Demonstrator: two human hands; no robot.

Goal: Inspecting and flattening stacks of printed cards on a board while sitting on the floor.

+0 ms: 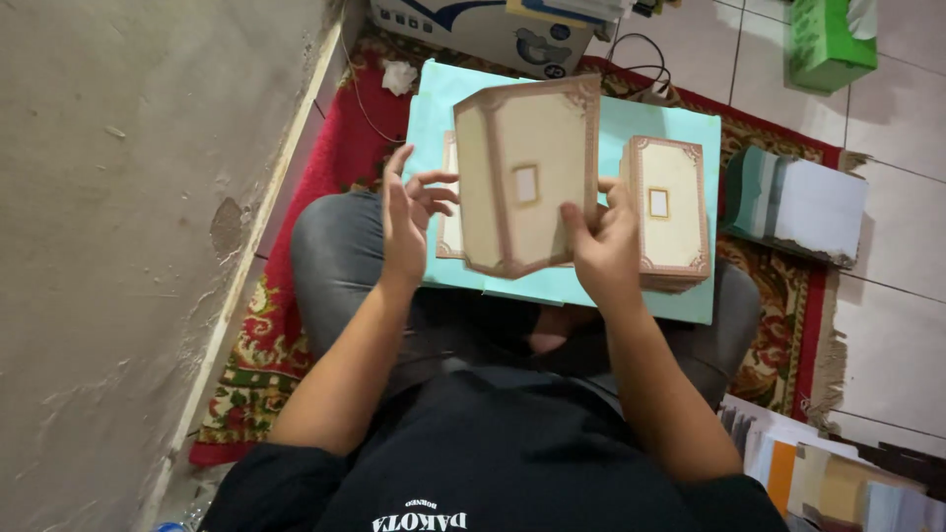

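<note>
The right hand [606, 246] pinches the lower right edge of a cream folded card with a brown ornate border [522, 177], held up over the pale turquoise sheet [680, 123] on the lap. The left hand [409, 217], at nine o'clock of the card, is spread and seemingly not touching it. Held by one edge only, the card could sag, spring open or slip onto the stack of matching cream cards [672, 212] at three o'clock and knock it askew.

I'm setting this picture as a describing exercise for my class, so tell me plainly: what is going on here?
A person sits cross-legged on a patterned red rug, working over a pale turquoise sheet laid across the lap. The right hand holds up a cream card with an ornate brown border, bent along a fold. The left hand is open beside it, fingers spread. A stack of matching cards rests on the sheet to the right, and another lies partly hidden behind the held one.
</note>
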